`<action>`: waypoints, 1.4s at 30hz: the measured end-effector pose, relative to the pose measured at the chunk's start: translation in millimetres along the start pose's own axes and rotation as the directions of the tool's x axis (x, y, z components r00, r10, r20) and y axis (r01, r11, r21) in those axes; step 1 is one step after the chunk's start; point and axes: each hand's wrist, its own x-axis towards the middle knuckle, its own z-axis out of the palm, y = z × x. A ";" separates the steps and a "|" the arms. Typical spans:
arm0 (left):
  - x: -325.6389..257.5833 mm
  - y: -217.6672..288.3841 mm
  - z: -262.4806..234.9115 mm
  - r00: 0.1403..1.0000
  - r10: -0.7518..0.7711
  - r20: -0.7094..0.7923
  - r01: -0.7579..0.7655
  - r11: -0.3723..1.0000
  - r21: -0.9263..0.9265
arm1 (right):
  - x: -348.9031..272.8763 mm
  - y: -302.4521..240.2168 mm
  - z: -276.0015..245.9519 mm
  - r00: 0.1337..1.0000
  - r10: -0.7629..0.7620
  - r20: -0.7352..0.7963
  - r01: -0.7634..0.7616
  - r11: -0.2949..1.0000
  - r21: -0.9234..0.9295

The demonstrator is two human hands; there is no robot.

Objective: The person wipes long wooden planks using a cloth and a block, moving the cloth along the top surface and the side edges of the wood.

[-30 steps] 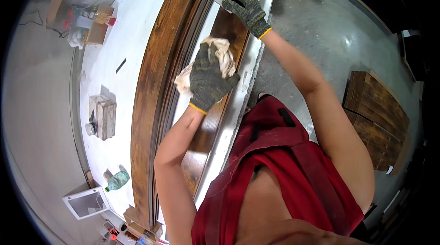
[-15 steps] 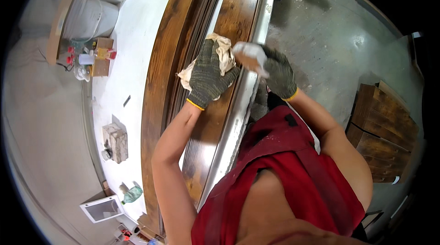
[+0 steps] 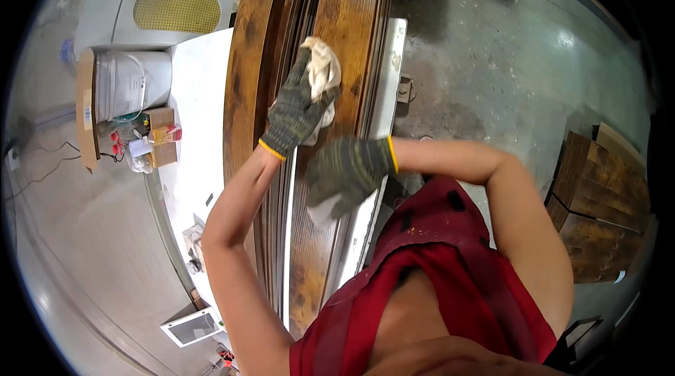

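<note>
Head view: my left hand [image 3: 299, 112], in a knit work glove, is closed on a crumpled pale rag [image 3: 322, 74] and presses it flat against the long dark-stained wooden panel [image 3: 351, 17]. My right hand [image 3: 348, 169], also gloved, lies nearer my body on the same panel, fingers curled over a white cloth [image 3: 323, 211] that shows beneath the palm. The panel rests lengthwise on the white worktop [image 3: 197, 95]. Left of the panel, at the worktop's edge, stand a white bucket [image 3: 133, 84] and small cartons [image 3: 158, 137]. Right of the panel, well apart on the concrete floor [image 3: 506, 67], lies a stack of dark boards [image 3: 605, 207].
</note>
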 end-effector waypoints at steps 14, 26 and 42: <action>284.4 -2.0 -7.3 0.981 0.117 -0.157 -0.150 0.963 -0.225 | 2.6 7.5 14.0 0.998 0.055 -0.005 -0.053 0.984 0.172; 285.0 31.6 25.2 0.625 0.781 -0.012 -0.742 0.599 0.302 | 6.0 6.9 14.8 0.997 0.072 0.022 -0.075 0.977 0.199; 320.4 -80.5 5.1 0.958 -0.176 -0.224 0.134 0.972 -0.191 | 9.0 11.5 15.0 0.980 0.169 -0.102 -0.149 0.973 0.177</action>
